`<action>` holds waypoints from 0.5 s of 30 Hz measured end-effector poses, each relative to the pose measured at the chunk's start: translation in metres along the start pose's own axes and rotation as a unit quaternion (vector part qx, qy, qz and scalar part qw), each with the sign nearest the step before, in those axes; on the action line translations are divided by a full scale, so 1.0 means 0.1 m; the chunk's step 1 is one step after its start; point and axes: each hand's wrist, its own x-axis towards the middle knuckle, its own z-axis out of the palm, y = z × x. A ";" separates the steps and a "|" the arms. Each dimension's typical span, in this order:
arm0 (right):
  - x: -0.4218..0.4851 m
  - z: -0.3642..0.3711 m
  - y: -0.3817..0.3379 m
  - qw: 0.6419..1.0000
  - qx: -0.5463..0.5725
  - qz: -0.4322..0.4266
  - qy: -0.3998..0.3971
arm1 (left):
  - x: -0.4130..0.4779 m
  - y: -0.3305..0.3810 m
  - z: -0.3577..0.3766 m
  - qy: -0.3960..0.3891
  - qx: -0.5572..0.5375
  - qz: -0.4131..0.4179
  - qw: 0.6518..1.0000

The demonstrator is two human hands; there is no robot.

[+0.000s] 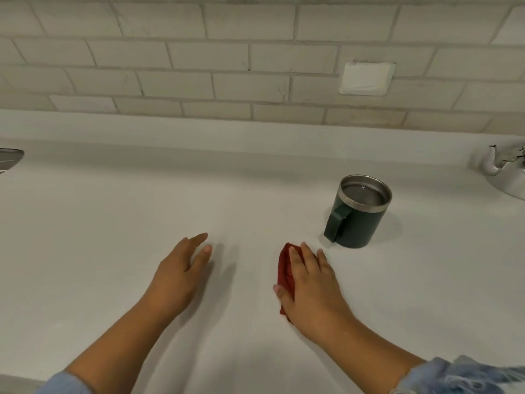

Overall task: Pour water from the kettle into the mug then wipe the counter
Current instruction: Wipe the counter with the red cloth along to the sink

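A dark green mug [358, 220] with a steel rim stands upright on the white counter [113, 223], right of centre, with water visible inside. Its handle faces me. My right hand [311, 282] lies palm down on a red cloth [285, 268], pressing it to the counter just in front and left of the mug. Most of the cloth is hidden under the hand. My left hand [181, 271] hovers flat over the counter with its fingers apart, holding nothing. A shiny steel kettle [508, 172] shows partly at the right edge.
A white tiled wall [227, 58] runs behind the counter, with a white cover plate [366, 78] on it. A metal object [8, 159] pokes in at the far left edge. The counter's front edge lies near my sleeves at the bottom left.
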 end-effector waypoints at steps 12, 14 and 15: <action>1.56 -0.02 -0.36 0.975 -0.040 0.194 0.098 | 0.47 -1.10 -1.11 0.016 0.086 0.027 0.996; 1.79 -0.05 -0.42 0.976 -0.048 0.190 0.096 | 0.55 -1.34 -1.33 0.021 0.105 0.017 0.994; 1.87 -0.04 -0.49 0.979 -0.056 0.175 0.090 | 0.60 -1.45 -1.42 0.022 0.121 0.013 0.992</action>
